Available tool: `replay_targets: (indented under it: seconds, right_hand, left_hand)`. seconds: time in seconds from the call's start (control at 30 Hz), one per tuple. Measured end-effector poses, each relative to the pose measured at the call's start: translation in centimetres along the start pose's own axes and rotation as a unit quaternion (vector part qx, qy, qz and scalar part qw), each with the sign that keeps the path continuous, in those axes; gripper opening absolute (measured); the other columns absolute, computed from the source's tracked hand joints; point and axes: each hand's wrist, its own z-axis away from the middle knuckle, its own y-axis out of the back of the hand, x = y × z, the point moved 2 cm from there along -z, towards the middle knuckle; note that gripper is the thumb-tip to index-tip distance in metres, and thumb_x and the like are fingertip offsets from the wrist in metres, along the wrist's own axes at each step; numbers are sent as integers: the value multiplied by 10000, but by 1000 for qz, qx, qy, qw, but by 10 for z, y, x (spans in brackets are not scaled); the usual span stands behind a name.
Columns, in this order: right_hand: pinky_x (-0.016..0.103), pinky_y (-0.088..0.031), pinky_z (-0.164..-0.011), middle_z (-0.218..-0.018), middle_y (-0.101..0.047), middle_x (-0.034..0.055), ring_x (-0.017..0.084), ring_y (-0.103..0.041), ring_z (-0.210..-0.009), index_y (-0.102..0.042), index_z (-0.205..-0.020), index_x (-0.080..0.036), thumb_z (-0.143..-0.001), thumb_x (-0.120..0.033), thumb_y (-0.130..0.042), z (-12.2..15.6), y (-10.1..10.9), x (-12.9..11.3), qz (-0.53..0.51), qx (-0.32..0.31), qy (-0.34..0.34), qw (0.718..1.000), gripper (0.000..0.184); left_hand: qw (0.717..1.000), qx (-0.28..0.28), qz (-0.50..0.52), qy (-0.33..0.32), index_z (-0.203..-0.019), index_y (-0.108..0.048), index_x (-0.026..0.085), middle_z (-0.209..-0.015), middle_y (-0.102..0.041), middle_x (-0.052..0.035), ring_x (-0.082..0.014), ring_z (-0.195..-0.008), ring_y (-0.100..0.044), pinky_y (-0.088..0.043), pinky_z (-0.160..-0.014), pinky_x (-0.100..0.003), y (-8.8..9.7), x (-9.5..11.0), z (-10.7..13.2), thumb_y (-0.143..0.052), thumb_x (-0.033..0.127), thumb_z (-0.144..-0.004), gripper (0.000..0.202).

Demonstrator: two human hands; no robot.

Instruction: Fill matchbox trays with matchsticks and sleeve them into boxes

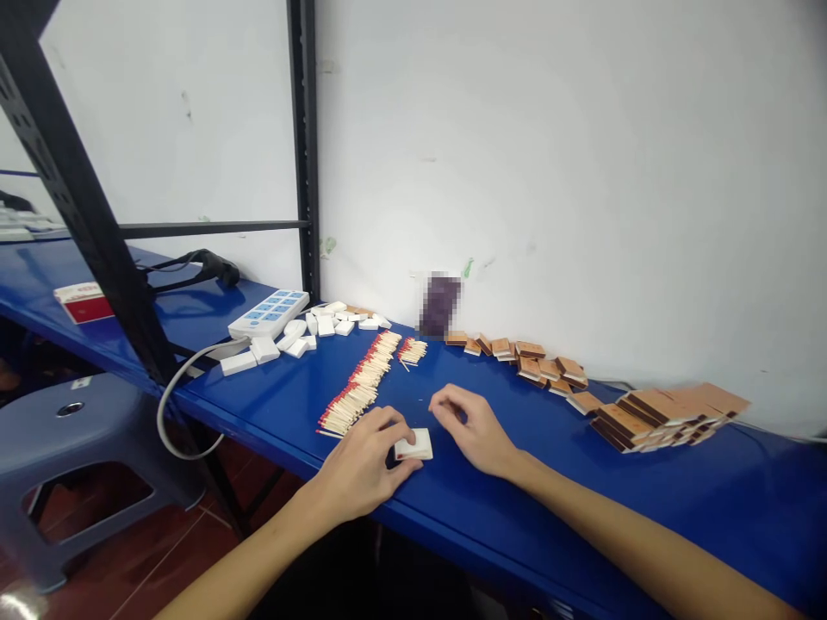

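Observation:
A small white matchbox tray lies on the blue table near its front edge, with a bit of red showing at its left end. My left hand grips it, thumb along the near side and fingers over the far side. Just to the right, my right hand hovers low with its fingers curled together; whatever they hold, if anything, is hidden. Beyond my left hand runs a long row of red-tipped matches, and a smaller pile of matches sits beside its far end.
Brown matchboxes trail along the wall toward a larger stack of matchboxes at right. White trays lie at back left near a power strip. A black shelf post, a cable and a grey stool stand left.

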Motion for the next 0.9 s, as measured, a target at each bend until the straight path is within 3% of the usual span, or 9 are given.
replay_targets:
  seconds: [0.07, 0.2, 0.3, 0.53, 0.7, 0.9]
  right_hand:
    - [272, -390, -631, -691, -489, -30, 139, -482, -639, -589, -841, -206, -917, -241, -486, -26, -3, 15, 84, 15, -27, 996, 132]
    - [280, -388, -676, -736, -558, -11, 158, -529, -706, -597, -875, -198, -864, -268, -567, -78, -18, 41, 125, 8, -50, 991, 77]
    - [275, -365, -655, -767, -588, 5, 170, -540, -730, -602, -894, -199, -816, -273, -619, -97, -27, 49, 153, 6, -62, 986, 109]
    - [266, -356, -652, -791, -620, 28, 160, -537, -725, -631, -810, -185, -838, -210, -573, -96, -29, 51, 186, -4, -65, 980, 69]
    - [252, -362, -647, -746, -632, 15, 137, -532, -673, -671, -777, -164, -838, -151, -573, -95, -21, 52, 183, -25, -61, 981, 115]
    - [249, -383, -655, -769, -665, 32, 144, -565, -690, -703, -839, -147, -871, -215, -602, -94, -15, 53, 202, -38, -69, 976, 126]
  left_hand:
    - [1000, 1, -4, -2, -927, -637, 205, -1067, -623, -50, -209, -968, -592, -472, -869, -362, -1, -1, 0, -675, 293, -879, 107]
    - [1000, 9, -11, -10, -898, -658, 203, -1052, -632, -42, -205, -942, -588, -474, -853, -365, -5, -3, 1, -687, 297, -872, 102]
    - [1000, 18, -14, -19, -906, -658, 202, -1039, -639, -38, -203, -925, -588, -476, -841, -364, -7, -5, 1, -705, 292, -859, 112]
    - [999, 20, -12, -26, -913, -652, 198, -1027, -645, -35, -203, -924, -587, -470, -857, -369, -6, -5, 0, -709, 314, -858, 141]
    - [1000, 21, -12, -13, -1042, -641, 220, -1020, -660, -27, -225, -953, -574, -452, -922, -411, -2, -2, 1, -729, 314, -841, 239]
    - [998, 50, -13, -30, -1131, -606, 231, -1082, -643, -45, -228, -1009, -569, -456, -944, -409, 0, 0, 3, -662, 218, -874, 264]
